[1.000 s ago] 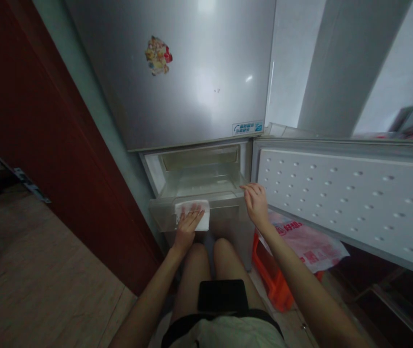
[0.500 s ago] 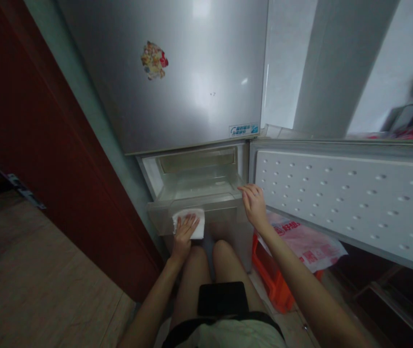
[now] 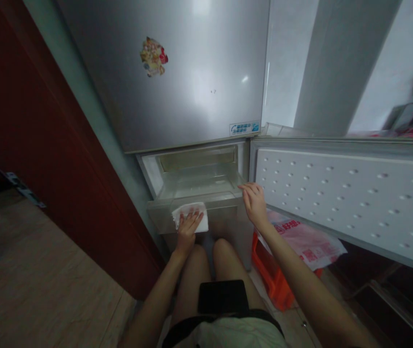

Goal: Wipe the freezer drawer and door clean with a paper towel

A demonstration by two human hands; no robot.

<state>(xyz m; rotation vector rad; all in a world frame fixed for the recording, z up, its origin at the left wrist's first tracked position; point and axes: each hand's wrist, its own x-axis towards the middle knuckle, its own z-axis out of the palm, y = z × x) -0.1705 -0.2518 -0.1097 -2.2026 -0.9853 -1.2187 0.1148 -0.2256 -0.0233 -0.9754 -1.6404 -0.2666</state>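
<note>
A clear plastic freezer drawer (image 3: 224,212) is pulled part-way out of the lower fridge compartment. Against its front panel, on the left half, my left hand (image 3: 189,227) presses a folded white cloth (image 3: 202,223), fingers spread over it. The cloth's material is hard to tell; its left edge looks ragged. At the drawer's top right corner, my right hand (image 3: 254,200) is closed, with bent fingers over the rim. Inside, the visible drawer floor (image 3: 199,184) is bare.
The lower fridge door (image 3: 336,193) stands wide open on the right. Below it are a red-and-white plastic bag (image 3: 307,241) and an orange stool (image 3: 278,290). A brown door (image 3: 64,159) is close on the left. The upper fridge door (image 3: 192,96) is closed. A black device (image 3: 222,297) lies at my lap.
My left hand has slid the cloth slightly up and to the right across the drawer front. The right hand stays at the drawer's corner.
</note>
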